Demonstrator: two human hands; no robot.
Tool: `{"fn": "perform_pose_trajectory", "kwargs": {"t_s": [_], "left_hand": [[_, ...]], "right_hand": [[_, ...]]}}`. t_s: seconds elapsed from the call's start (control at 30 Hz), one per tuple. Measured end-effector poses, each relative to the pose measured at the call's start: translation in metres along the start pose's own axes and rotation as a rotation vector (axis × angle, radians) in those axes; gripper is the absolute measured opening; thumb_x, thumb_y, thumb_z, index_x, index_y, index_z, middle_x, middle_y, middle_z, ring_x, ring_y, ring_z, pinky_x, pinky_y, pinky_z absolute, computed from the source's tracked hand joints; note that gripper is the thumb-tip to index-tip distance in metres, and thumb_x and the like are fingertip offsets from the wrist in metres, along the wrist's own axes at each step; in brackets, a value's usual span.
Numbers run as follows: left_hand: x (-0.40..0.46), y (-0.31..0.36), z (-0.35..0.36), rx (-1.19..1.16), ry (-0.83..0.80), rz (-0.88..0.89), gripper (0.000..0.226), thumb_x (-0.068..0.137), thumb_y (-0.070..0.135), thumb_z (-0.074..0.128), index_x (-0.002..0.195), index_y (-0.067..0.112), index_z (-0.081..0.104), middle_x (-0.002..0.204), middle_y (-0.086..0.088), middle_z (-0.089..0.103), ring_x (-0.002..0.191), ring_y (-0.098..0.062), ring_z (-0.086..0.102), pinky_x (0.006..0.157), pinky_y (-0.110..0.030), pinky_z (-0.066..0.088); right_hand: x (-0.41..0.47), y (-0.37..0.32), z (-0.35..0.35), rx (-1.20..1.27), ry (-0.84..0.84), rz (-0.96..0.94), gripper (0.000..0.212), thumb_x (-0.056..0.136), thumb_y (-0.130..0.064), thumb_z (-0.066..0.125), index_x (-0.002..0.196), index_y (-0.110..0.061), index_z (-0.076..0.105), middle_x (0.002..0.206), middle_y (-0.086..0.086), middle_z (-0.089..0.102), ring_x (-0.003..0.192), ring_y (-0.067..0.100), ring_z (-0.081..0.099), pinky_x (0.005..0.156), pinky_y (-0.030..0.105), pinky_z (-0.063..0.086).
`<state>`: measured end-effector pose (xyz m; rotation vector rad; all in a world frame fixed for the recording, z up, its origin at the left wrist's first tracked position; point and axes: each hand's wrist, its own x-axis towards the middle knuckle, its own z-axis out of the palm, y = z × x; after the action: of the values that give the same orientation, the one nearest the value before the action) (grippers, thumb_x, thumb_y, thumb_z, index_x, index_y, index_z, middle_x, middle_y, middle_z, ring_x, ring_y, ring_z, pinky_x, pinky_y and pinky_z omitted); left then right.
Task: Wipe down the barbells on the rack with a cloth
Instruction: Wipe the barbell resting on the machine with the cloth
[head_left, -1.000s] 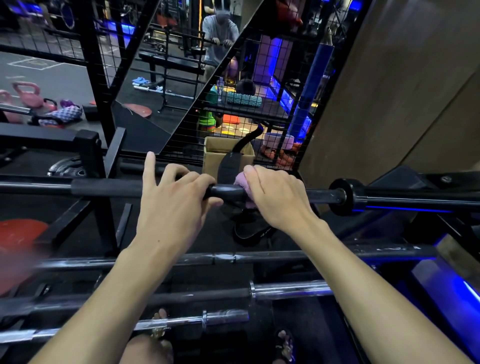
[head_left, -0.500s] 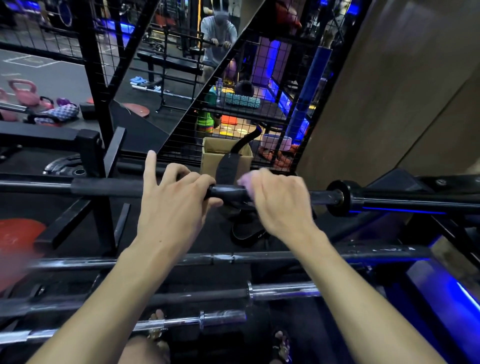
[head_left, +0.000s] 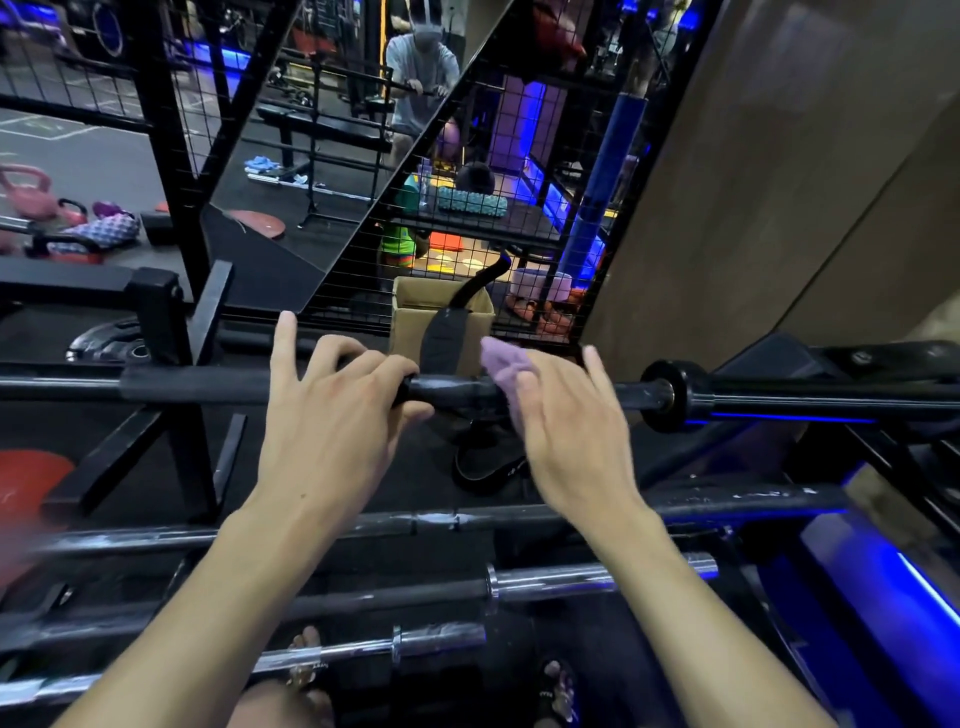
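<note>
The top barbell (head_left: 457, 391) lay across the rack (head_left: 161, 322). The left hand (head_left: 332, 415) gripped it, index finger extended. The right hand (head_left: 566, 431), blurred, pressed the pink cloth (head_left: 501, 359) onto the bar, fingers fairly straight

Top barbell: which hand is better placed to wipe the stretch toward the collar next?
Right. The right hand already has the pink cloth on the top barbell; the left hand grips it barehanded.
</note>
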<state>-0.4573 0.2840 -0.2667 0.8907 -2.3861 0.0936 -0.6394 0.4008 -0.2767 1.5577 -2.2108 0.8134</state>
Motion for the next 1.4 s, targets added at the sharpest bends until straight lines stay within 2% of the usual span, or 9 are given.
{"fn": "perform_pose_trajectory", "kwargs": {"t_s": [0.13,0.33,0.53,0.7,0.77,0.93,1.13,1.27,1.4], "left_hand": [[-0.001,0.002,-0.001,-0.004,-0.015,-0.002,0.038,0.089,0.051,0.062,0.110,0.022,0.073,0.093,0.006,0.074,0.107,-0.028,0.060,0.122,-0.064,0.012],[0.001,-0.001,0.000,0.005,0.007,0.009,0.034,0.087,0.046,0.066,0.107,0.020,0.074,0.093,0.003,0.074,0.104,-0.031,0.062,0.121,-0.065,0.014],[-0.001,-0.001,0.002,-0.016,0.000,0.003,0.036,0.089,0.047,0.064,0.109,0.019,0.073,0.094,0.004,0.074,0.106,-0.030,0.061,0.122,-0.064,0.012],[0.002,-0.001,0.001,0.010,-0.003,0.008,0.031,0.087,0.044,0.064,0.104,0.019,0.073,0.093,0.003,0.074,0.104,-0.031,0.062,0.122,-0.064,0.012],[0.002,-0.003,0.001,-0.001,0.018,0.010,0.032,0.088,0.045,0.066,0.107,0.020,0.073,0.094,0.004,0.074,0.103,-0.030,0.061,0.122,-0.064,0.012],[0.001,0.000,0.001,-0.025,0.000,0.002,0.036,0.088,0.049,0.064,0.109,0.021,0.074,0.094,0.005,0.074,0.106,-0.029,0.060,0.123,-0.063,0.009],[0.003,-0.002,0.001,0.004,0.012,0.013,0.034,0.087,0.046,0.066,0.109,0.021,0.074,0.094,0.004,0.075,0.105,-0.030,0.061,0.122,-0.064,0.012],[0.000,-0.003,0.001,-0.038,0.037,0.006,0.033,0.087,0.047,0.068,0.108,0.023,0.074,0.091,0.007,0.073,0.103,-0.029,0.061,0.122,-0.065,0.012],[0.001,-0.001,0.002,-0.034,0.032,0.011,0.032,0.087,0.046,0.069,0.107,0.021,0.075,0.091,0.006,0.074,0.103,-0.030,0.061,0.121,-0.065,0.014]], "right_hand": [[-0.021,0.003,0.008,0.005,0.186,0.128,0.046,0.111,-0.028,0.031,0.147,-0.007,0.051,0.151,0.006,0.054,0.147,0.023,0.041,0.127,0.049,0.017],[-0.026,-0.016,0.019,-0.099,0.078,-0.180,0.049,0.112,-0.027,0.030,0.155,-0.010,0.042,0.161,0.003,0.043,0.152,0.020,0.033,0.128,0.045,0.020],[-0.032,0.006,0.007,-0.043,0.261,0.082,0.047,0.110,-0.023,0.031,0.148,-0.004,0.050,0.152,0.011,0.052,0.147,0.027,0.039,0.127,0.046,0.020],[-0.023,-0.037,0.029,-0.030,0.140,-0.174,0.047,0.111,-0.024,0.034,0.152,-0.005,0.046,0.159,0.009,0.045,0.152,0.022,0.034,0.128,0.044,0.019],[-0.022,-0.012,0.012,-0.101,0.112,-0.219,0.046,0.110,-0.022,0.035,0.151,-0.008,0.049,0.154,0.006,0.052,0.146,0.020,0.043,0.125,0.043,0.025],[-0.022,0.005,0.004,0.020,0.261,0.103,0.035,0.109,-0.017,0.036,0.133,-0.007,0.060,0.133,0.004,0.061,0.131,0.027,0.052,0.126,0.048,0.022],[-0.011,-0.030,0.014,-0.050,0.112,-0.195,0.042,0.110,-0.024,0.037,0.141,-0.005,0.058,0.142,0.006,0.061,0.136,0.023,0.053,0.123,0.043,0.028],[-0.010,0.020,-0.019,-0.155,0.144,0.017,0.029,0.107,-0.015,0.036,0.096,-0.019,0.062,0.095,-0.002,0.063,0.089,0.025,0.053,0.106,0.046,0.039],[-0.007,-0.002,0.000,-0.095,0.224,0.065,0.029,0.106,-0.015,0.036,0.091,-0.019,0.060,0.088,-0.004,0.057,0.088,0.025,0.052,0.116,0.050,0.031]]}}
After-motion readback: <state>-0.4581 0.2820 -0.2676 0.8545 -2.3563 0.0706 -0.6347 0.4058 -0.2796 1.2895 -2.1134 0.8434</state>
